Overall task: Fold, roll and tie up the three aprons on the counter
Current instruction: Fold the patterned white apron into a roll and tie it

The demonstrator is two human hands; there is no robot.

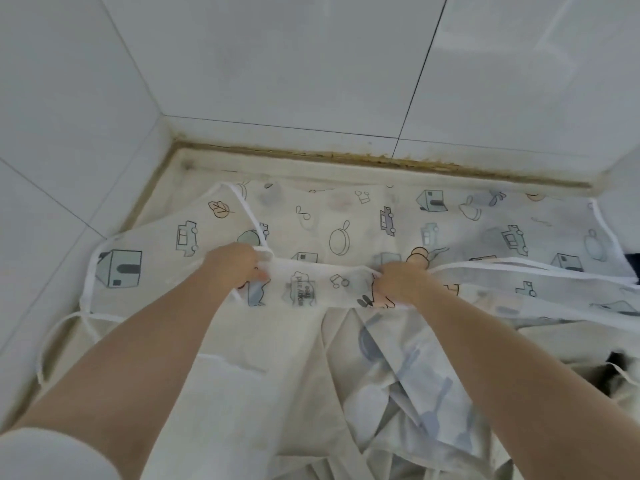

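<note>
The thin white cartoon-printed apron [346, 220] is gripped by left hand [235, 268] and right hand [401, 285]; the folded edge should be kept taut and level.

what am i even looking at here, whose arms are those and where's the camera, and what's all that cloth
There is no machine here. The single picture comes from a wide-angle camera worn on a person's head, looking forward and down, so the two bare arms reaching in from the bottom belong to the wearer.

In front of them is a pale counter set in a corner of white tiled walls. Spread across it is a thin, see-through white apron printed with little houses, cars, pans and leaves, edged in white binding. A white tie string trails off at the left. More rumpled cloth, white with blue shapes, lies nearer the person.

The left hand and the right hand each grip a folded band of the apron with curled fingers, one at each end.
</note>
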